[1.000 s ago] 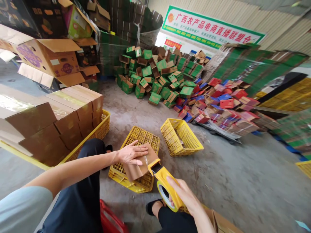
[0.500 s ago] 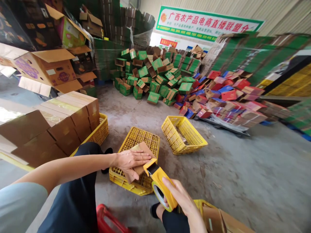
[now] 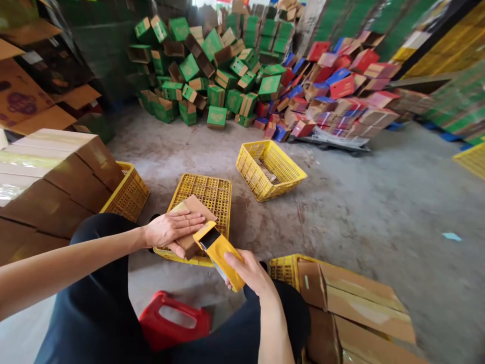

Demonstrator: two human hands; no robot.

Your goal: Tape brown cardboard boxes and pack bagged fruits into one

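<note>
My left hand point(image 3: 172, 230) lies flat with fingers stretched on a small brown cardboard box point(image 3: 194, 208). The box rests on an upturned yellow plastic crate point(image 3: 212, 189) in front of my knees. My right hand point(image 3: 250, 273) is closed round the handle of a yellow tape dispenser point(image 3: 217, 250). The dispenser's front end touches the near right edge of the box, beside my left fingertips.
Stacked brown cartons point(image 3: 53, 172) fill a yellow crate point(image 3: 129, 192) at left. Another yellow crate point(image 3: 271, 169) stands open ahead. Flat cartons point(image 3: 359, 303) lie in a crate at lower right. A red stool point(image 3: 172, 318) sits between my legs. Heaps of green boxes point(image 3: 212, 65) and red boxes point(image 3: 337, 96) lie beyond.
The view has tilted down and the banner has left the frame. My right hand has drawn the tape dispenser nearer and turned it, so its roll no longer shows. My left hand stays on the box.
</note>
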